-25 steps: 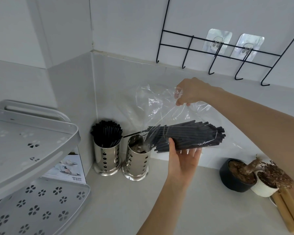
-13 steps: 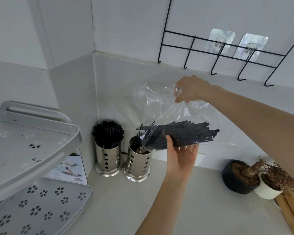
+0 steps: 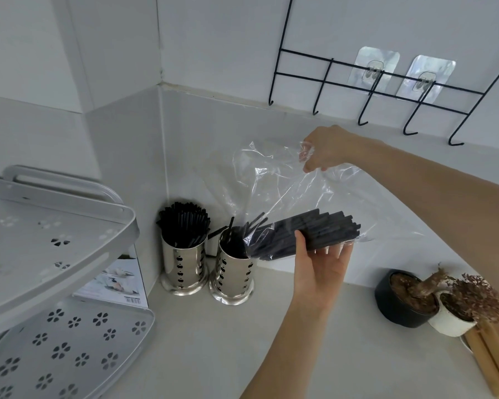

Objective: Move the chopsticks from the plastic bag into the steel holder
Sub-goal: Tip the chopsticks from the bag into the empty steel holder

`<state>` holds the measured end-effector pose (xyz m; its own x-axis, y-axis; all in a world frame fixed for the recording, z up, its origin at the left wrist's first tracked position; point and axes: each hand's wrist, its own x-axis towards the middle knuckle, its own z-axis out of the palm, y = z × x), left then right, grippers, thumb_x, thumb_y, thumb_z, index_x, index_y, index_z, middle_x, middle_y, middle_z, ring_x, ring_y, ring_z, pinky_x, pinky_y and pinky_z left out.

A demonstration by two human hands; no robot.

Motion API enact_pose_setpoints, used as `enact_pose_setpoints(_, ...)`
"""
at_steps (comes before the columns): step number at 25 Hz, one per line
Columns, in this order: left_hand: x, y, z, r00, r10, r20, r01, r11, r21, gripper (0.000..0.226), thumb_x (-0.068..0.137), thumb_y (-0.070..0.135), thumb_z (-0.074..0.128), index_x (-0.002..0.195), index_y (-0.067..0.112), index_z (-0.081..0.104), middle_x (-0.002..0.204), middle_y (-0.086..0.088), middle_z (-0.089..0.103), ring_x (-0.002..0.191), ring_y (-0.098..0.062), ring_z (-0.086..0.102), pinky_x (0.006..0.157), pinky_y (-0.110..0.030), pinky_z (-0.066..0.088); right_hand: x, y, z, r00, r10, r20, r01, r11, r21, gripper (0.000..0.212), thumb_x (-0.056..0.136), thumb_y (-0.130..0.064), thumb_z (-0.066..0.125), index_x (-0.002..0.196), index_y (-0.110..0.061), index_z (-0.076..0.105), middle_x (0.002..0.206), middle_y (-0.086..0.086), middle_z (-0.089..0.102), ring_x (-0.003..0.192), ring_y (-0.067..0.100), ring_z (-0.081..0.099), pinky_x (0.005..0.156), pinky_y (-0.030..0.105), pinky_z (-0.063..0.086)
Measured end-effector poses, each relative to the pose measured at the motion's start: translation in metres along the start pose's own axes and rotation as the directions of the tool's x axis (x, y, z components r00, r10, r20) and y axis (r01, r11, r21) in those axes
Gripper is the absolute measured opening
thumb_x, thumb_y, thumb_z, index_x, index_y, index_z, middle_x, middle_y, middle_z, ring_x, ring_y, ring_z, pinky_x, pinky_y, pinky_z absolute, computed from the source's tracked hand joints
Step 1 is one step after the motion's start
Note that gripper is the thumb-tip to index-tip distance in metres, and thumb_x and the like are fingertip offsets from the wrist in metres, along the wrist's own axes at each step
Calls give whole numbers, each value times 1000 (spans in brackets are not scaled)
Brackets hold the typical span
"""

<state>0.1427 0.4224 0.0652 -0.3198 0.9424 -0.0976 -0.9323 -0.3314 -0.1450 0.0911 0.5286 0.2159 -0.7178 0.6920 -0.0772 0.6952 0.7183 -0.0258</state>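
A bundle of black chopsticks (image 3: 308,234) lies nearly level inside a clear plastic bag (image 3: 283,182). My left hand (image 3: 317,263) grips the bundle from below through the plastic, thumb on its near side. My right hand (image 3: 326,148) pinches the bag's upper edge and holds it up. The bundle's left tips reach into the mouth of the right steel holder (image 3: 232,272), where a few sticks stand. The left steel holder (image 3: 185,266) is packed full of black chopsticks.
A grey two-tier perforated rack (image 3: 58,254) fills the left side, with a small box (image 3: 113,283) behind it. A black pot (image 3: 401,303) and a white pot (image 3: 450,321) with dried plants stand at right. A black wire hook rail (image 3: 386,90) hangs on the wall.
The bundle has slid left and its tips have entered the right holder. My left hand moved left with it. My right hand stays on the bag's top edge.
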Motion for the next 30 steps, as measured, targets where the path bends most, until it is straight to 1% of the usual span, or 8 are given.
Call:
enact_pose_setpoints(2,2,1,1,1000,5,7,-5,1000,3,36,93,33,41,101,8,65,95,-8,73,86,-24,71,71,-39,60,0,2,0,999,2,-33,-1,1000,16,32,75,-18,68,106,-13,64,110,10,70,67,18,59,95,39,50)
enact_pose_setpoints(10,15,8,9,999,25,28,-26,999,37,37,93,37,38,106,12,62,100,-6,70,103,-24,61,72,-38,60,6,-7,-4,992,-2,-128,3,1000,7,38,78,-17,66,115,-15,60,123,11,57,110,30,55,79,31,40)
enact_pose_setpoints(17,18,24,-2,999,28,-47,-26,999,39,34,91,39,44,89,11,64,73,-2,72,71,-13,65,59,-20,56,11,-18,9,991,-72,-110,74,997,11,33,79,-17,64,111,-12,62,118,11,61,103,29,56,79,31,40)
enact_pose_setpoints(19,21,30,-2,996,60,-71,-59,998,21,35,92,36,43,84,10,64,69,-2,72,62,-13,69,60,-20,57,11,-22,6,993,-93,-66,93,996,0,42,81,-25,64,119,-10,56,124,10,59,104,30,57,88,33,44)
enact_pose_setpoints(22,22,35,-2,993,93,-69,-93,996,9,34,92,34,42,83,9,63,67,-2,73,59,-12,70,60,-21,57,6,-24,-6,996,-91,24,85,978,189,56,83,-34,62,132,-14,44,129,8,52,109,29,60,101,39,44)
enact_pose_setpoints(25,20,36,-1,994,97,-54,-97,995,14,32,90,36,46,87,9,62,79,-3,69,61,-16,70,60,-23,59,2,-19,-11,992,-95,77,68,953,297,56,83,-35,63,131,-16,45,113,5,59,100,26,65,95,37,49)
enact_pose_setpoints(28,19,38,1,994,101,-53,-100,995,12,34,88,38,49,90,7,62,83,-5,68,64,-20,71,59,-26,60,-1,-17,-8,987,-117,108,80,952,296,52,84,-28,63,131,-13,45,88,1,62,78,14,61,71,23,50)
enact_pose_setpoints(30,21,38,-1,992,107,-61,-106,994,10,31,91,30,47,87,5,64,77,-7,72,65,-19,72,61,-26,60,-1,-17,-5,985,-131,112,95,955,282,51,85,-25,62,132,-13,45,86,1,61,69,7,56,60,19,44)
